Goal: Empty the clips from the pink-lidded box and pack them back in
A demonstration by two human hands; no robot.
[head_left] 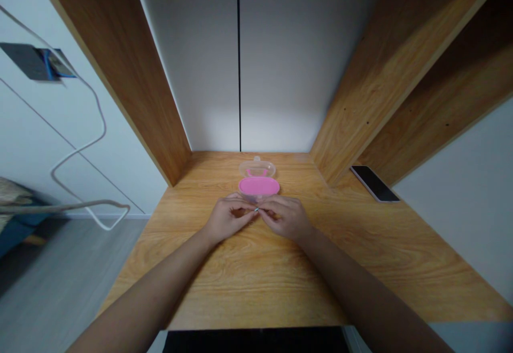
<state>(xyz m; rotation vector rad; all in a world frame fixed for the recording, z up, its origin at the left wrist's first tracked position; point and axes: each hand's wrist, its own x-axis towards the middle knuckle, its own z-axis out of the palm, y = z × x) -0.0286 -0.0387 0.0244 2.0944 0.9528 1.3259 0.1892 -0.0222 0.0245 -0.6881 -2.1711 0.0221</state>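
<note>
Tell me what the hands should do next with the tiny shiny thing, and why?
Probably slide the metal piece slowly toward the case, pinched by the left hand and right hand. It is tiny and could slip, and the case sits right behind the fingers.

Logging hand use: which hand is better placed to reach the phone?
Right, probably: the right hand lies nearer the black phone; the left hand is farther, and both pinch a small metal piece.
</note>
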